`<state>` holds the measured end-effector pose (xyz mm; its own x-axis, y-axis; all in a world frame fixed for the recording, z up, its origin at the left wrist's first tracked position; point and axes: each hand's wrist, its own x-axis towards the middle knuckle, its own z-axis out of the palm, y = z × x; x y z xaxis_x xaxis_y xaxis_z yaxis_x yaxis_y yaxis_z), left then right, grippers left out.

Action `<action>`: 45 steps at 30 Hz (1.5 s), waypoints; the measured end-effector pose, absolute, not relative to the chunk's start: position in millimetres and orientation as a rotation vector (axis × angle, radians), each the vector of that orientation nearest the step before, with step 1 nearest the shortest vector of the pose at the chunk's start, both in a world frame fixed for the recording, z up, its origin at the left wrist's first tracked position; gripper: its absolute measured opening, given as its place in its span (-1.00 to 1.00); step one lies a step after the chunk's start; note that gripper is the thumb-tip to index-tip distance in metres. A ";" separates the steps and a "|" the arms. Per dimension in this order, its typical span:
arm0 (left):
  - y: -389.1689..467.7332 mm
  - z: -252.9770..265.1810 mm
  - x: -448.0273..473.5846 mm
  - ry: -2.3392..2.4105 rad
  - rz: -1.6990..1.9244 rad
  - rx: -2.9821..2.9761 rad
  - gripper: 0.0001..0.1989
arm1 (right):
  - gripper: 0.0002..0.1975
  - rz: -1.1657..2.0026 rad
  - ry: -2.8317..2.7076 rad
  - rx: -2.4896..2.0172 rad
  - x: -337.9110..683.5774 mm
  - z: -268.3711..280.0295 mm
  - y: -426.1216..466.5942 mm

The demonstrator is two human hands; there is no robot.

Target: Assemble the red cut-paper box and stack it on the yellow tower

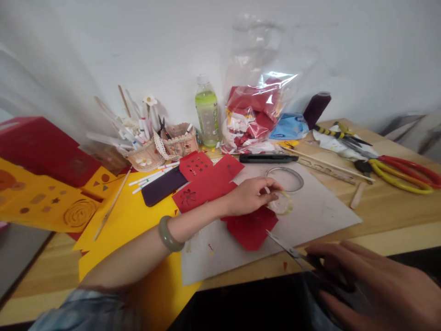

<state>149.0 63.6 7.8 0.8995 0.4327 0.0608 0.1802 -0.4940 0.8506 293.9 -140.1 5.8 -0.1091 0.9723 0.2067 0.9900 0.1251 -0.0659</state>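
Head: left hand (253,195) holds one apparent tape roll (286,212); right hand (377,280), one scissors (292,252).

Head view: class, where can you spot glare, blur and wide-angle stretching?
In the head view, white glare streaks the clear plastic bag; also in the head view, the right hand looks blurred, while the left hand is somewhat clearer; at the head view's left edge, the red card looks soft and seems stretched.
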 end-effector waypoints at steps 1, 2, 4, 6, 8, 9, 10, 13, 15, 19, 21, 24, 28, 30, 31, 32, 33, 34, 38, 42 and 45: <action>62.8 4.8 147.5 0.444 0.373 2.022 -0.87 | -0.70 -0.022 -2.187 -1.920 287.2 6.1 -139.2; 62.0 2.5 146.1 0.436 0.389 1.975 -0.87 | -0.70 0.057 -2.172 -1.910 282.9 6.0 -137.0; 60.3 0.1 143.9 0.405 0.397 1.942 -0.84 | -0.73 0.097 -2.141 -1.954 280.2 4.8 -131.8; 59.0 0.4 142.0 0.385 0.436 2.011 -0.84 | -0.78 0.055 -2.130 -2.037 281.3 2.9 -128.3; 58.2 2.1 140.2 0.389 0.502 2.128 -0.86 | -0.80 0.036 -2.138 -2.090 282.5 1.1 -128.4; 58.0 2.9 139.4 0.398 0.524 2.174 -0.87 | -0.80 0.027 -2.144 -2.102 282.7 0.2 -129.6; 57.9 3.2 138.7 0.408 0.523 2.200 -0.87 | -0.79 0.020 -2.150 -2.112 282.7 -0.7 -131.3; 58.1 1.1 137.6 0.428 0.440 2.181 -0.83 | -0.78 -0.016 -2.149 -2.132 281.2 -4.2 -137.2; 58.4 -1.9 137.5 0.434 0.400 2.171 -0.80 | -0.78 -0.048 -2.136 -2.140 279.5 -7.0 -140.1; 57.0 -4.6 137.1 0.427 0.473 2.286 -0.80 | -0.78 -0.136 -2.075 -2.182 276.3 -10.7 -142.3; 55.4 -3.8 136.2 0.400 0.565 2.415 -0.84 | -0.78 -0.161 -2.066 -2.203 275.9 -10.4 -141.6; 53.1 -2.9 134.5 0.351 0.633 2.561 -0.84 | -0.78 -0.187 -2.089 -2.225 276.5 -8.3 -139.5; 51.4 -6.6 133.5 0.338 0.580 2.636 -0.78 | -0.76 -0.207 -2.098 -2.245 278.1 -6.8 -138.8; 51.1 -9.8 133.7 0.349 0.603 2.675 -0.78 | -0.76 -0.190 -2.106 -2.246 278.9 -7.0 -139.3; 51.2 -11.5 133.9 0.351 0.619 2.686 -0.77 | -0.76 -0.185 -2.109 -2.248 279.4 -7.2 -139.4; 51.4 -13.0 134.3 0.352 0.631 2.691 -0.78 | -0.75 -0.186 -2.109 -2.248 279.8 -7.3 -139.4; 51.7 -14.3 134.7 0.351 0.635 2.692 -0.78 | -0.74 -0.185 -2.109 -2.251 280.4 -7.2 -139.2; 52.1 -15.3 135.2 0.354 0.630 2.686 -0.80 | -0.74 -0.193 -2.103 -2.254 281.0 -6.8 -138.8; 54.6 -16.0 137.3 0.413 0.587 2.637 -0.86 | -0.76 -0.229 -2.075 -2.273 283.1 -3.0 -136.3; 55.0 -12.6 138.0 0.459 0.534 2.607 -0.91 | -0.76 -0.304 -2.014 -2.326 282.7 1.8 -131.7; 53.8 -10.0 137.5 0.467 0.484 2.596 -0.94 | -0.75 -0.312 -1.984 -2.349 282.5 4.6 -128.4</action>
